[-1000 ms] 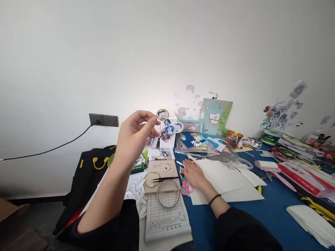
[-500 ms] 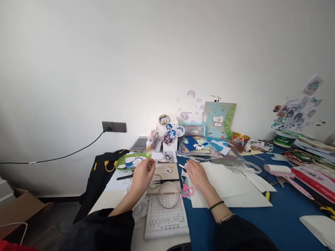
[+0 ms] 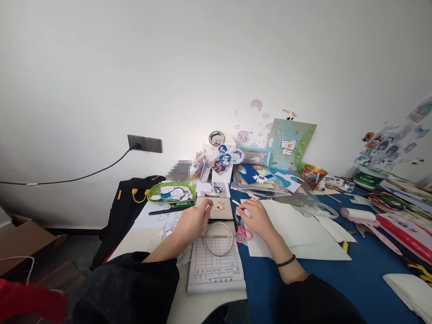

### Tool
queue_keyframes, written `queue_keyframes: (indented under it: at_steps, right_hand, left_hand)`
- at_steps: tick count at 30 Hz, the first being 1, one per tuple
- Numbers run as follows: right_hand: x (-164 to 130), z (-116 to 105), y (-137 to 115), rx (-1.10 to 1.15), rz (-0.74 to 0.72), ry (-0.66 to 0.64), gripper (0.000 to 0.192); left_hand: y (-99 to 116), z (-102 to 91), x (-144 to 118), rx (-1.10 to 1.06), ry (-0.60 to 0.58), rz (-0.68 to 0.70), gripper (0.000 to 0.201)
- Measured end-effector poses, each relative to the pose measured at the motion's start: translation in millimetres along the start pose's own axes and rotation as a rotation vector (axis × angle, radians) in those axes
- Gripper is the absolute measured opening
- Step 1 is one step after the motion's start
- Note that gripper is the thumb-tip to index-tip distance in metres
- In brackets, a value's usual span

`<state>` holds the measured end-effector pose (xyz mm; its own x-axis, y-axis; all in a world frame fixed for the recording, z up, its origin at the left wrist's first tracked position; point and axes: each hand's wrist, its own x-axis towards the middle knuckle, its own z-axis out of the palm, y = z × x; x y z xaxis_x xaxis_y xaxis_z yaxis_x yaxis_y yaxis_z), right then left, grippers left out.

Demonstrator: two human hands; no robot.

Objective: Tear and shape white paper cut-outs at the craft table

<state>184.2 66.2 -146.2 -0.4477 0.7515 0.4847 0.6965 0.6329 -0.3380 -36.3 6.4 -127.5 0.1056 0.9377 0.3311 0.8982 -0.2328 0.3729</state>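
My left hand (image 3: 194,221) is closed, fingers curled and thumb against them, above the left edge of a beige sheet (image 3: 227,213) bearing small cut-out pieces (image 3: 219,207). Anything in its pinch is hidden. Partly behind it lie dark tweezers (image 3: 221,220). My right hand (image 3: 256,217) has thumb and fingertips drawn together at the left edge of the white paper (image 3: 286,225); what they pinch I cannot make out. Beside its fingertips lies a small white stick (image 3: 236,203). Pink-handled scissors (image 3: 243,234) lie just below. A clear ring (image 3: 219,255) rests on a printed form pad (image 3: 219,274).
A green tray (image 3: 155,193) of paper scraps stands left, with a black pen (image 3: 167,210) before it. Plastic pouches (image 3: 238,182) and a sticker-covered white box (image 3: 227,173) are behind. Right are a pink lint roller (image 3: 361,217), a red bowl (image 3: 313,174) and stacked papers (image 3: 398,193).
My right hand has gone from lying flat on the white paper to fingers drawn together. My left hand has shifted right, away from the green tray. The view has tilted slightly downward.
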Motion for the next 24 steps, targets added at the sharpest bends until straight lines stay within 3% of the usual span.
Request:
queue_keyframes:
  at_steps: [10,13,17,20,22,24]
  right_hand:
    - [1,-1,1,0.023,0.063,-0.020,0.023]
    - [0,-8,5,-0.005,0.142,-0.016,0.022]
    - [-16,-32,31,-0.142,0.499,0.098,0.033]
    - [-36,-51,54,-0.271,0.894,0.172,0.062]
    - [-46,-58,65,-0.318,1.130,0.104,0.078]
    - [-50,-61,70,-0.343,1.239,0.032,0.085]
  left_hand:
    - [-2,-2.5,0,0.058,-0.022,0.004,0.028]
    - [-1,-3.2,-1,0.073,-0.038,0.028,0.027]
    - [0,-3.5,-3,0.060,-0.070,0.082,0.029]
    - [0,-2.0,-3,0.055,-0.089,0.115,0.030]
    - [0,-0.3,-3,0.061,-0.096,0.115,0.031]
    - [-1,1.6,-4,0.068,-0.098,0.117,0.030]
